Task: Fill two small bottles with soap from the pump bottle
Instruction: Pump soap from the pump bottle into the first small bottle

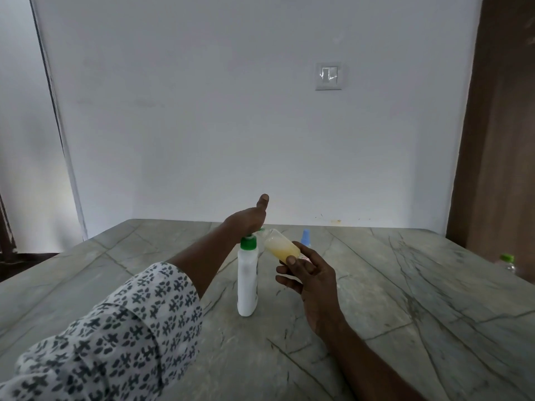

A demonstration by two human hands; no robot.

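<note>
L hand (249, 219) lies flat on the pump head of the tall white plastic pump bottle w/ green collar (247, 282), thumb stuck up, gripping nothing; the bottle stands upright approx. mid-way across the grey veined stone table (405, 285). R hand (309, 273) pinches a small clear plastic bottle, part full of yellowish soap (279, 246), tilted w/ its mouth at the pump spout. A small blue-topped bottle (305, 238) stands just behind it, and a green-capped clear bottle (506, 261) at the table's far R edge.

Veined stone table (405, 285) — matt; pump bottle (247, 285) smooth plastic.
</note>
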